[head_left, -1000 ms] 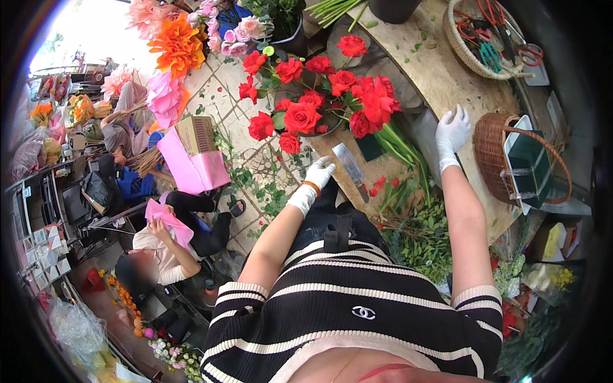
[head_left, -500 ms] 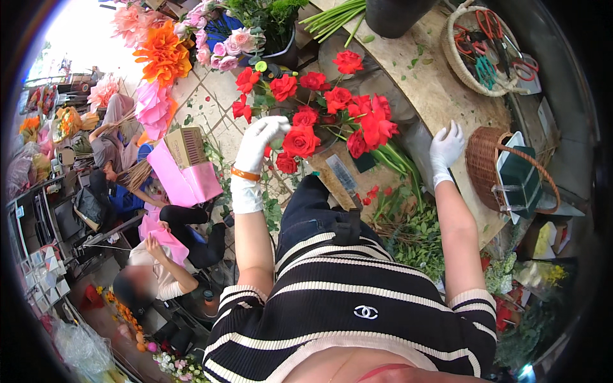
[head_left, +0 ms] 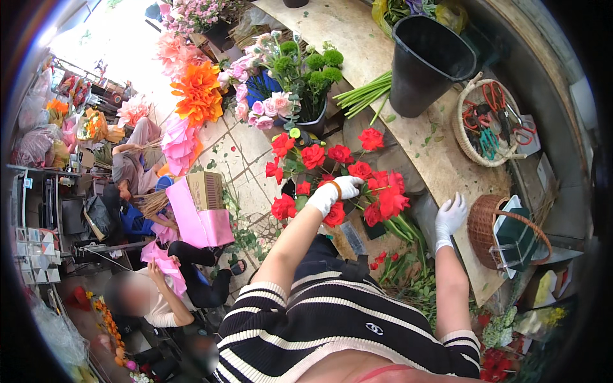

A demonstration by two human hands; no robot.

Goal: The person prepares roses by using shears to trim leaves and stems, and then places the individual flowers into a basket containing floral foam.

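My left hand, in a white glove with an orange-brown band at the wrist, reaches in among the red roses. Its fingers lie close to a rose head, but their grip is lost among the blooms. The roses stand in a loose bunch in front of me, with what holds them mostly hidden. My right hand, also white-gloved, rests by the near edge of the workbench. Its fingers are spread and nothing is in them. Beside it stands a brown wicker basket with dark green cards or boards.
A black bucket and cut green stems are on the bench. A round woven basket holds scissors. Cut foliage lies below. At left, a seated person handles pink paper near a cardboard box.
My left hand has moved rightward from beside the roses in among them. My right hand stays at the bench edge. The whole view has shifted, bringing more of the black bucket into sight.
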